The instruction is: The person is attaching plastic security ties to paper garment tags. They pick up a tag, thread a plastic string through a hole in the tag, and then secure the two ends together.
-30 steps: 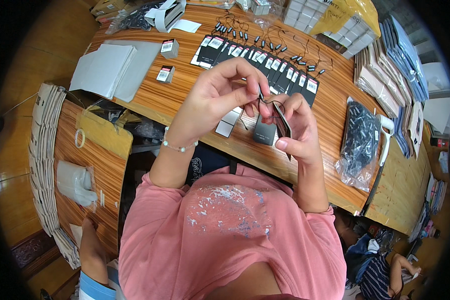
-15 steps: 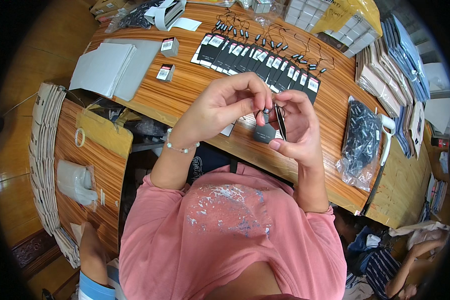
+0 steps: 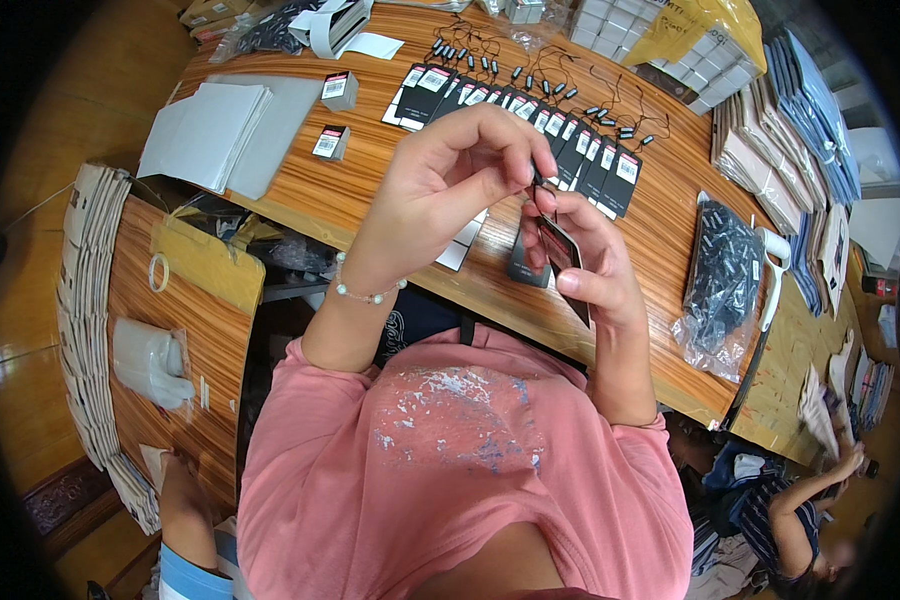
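My right hand (image 3: 595, 250) holds a black hang tag (image 3: 562, 248) tilted on edge between thumb and fingers. Just to its left, my left hand (image 3: 460, 185) is closed in a pinch on a thin black string (image 3: 537, 186) at the top of that tag; the string's far end is hidden by the fingers. Beneath the hands, another black tag (image 3: 523, 268) lies at the table edge, beside a white card (image 3: 458, 250). Beyond my hands runs an overlapping row of black hang tags (image 3: 620, 180) with white and red stickers, black strings (image 3: 555, 90) spread out above them.
On the wooden table (image 3: 650, 290) lie a bag of black strings (image 3: 720, 285), a white-handled tool (image 3: 773, 260), white sheets (image 3: 205, 135) and two sticker stacks (image 3: 339, 90). Folded garments (image 3: 760, 150) and a carton of small boxes (image 3: 610, 30) stand far right. A co-worker (image 3: 795, 520) is at lower right.
My left hand has risen slightly, drawing the string up from the tag. The tag in my right hand has tilted and turned. The co-worker's arms have moved up with some cloth.
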A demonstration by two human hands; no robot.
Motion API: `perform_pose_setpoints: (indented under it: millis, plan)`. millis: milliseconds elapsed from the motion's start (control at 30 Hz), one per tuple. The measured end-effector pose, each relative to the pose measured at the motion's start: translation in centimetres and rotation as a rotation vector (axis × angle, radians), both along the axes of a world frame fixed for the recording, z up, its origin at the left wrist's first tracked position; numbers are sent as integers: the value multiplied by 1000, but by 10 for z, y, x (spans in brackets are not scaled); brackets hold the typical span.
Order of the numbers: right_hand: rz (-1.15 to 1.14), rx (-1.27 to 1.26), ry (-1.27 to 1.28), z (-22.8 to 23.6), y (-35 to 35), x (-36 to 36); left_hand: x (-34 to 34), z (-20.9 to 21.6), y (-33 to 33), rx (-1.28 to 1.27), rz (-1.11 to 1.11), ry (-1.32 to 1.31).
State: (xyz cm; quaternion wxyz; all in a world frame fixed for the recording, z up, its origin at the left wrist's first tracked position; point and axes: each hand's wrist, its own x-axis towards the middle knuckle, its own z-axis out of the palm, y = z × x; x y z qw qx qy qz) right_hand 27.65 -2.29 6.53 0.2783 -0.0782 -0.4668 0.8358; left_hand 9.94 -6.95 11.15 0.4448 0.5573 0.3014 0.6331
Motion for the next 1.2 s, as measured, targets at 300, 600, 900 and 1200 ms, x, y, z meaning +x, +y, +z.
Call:
perform_pose_setpoints:
  millis: [300, 600, 900, 1200]
  plan:
    - [-4, -23, 43, -3, 1, -5, 8, 3, 0, -54, -50, -14]
    - [-129, -38, 17, -7, 3, -3, 10, -8, -4, -174, -137, 11]
    - [-114, 66, -11, -4, 2, -5, 10, -5, 4, -62, 3, -13]
    - [-168, 287, -194, -4, -2, -10, 18, -5, 7, -76, 192, -5]
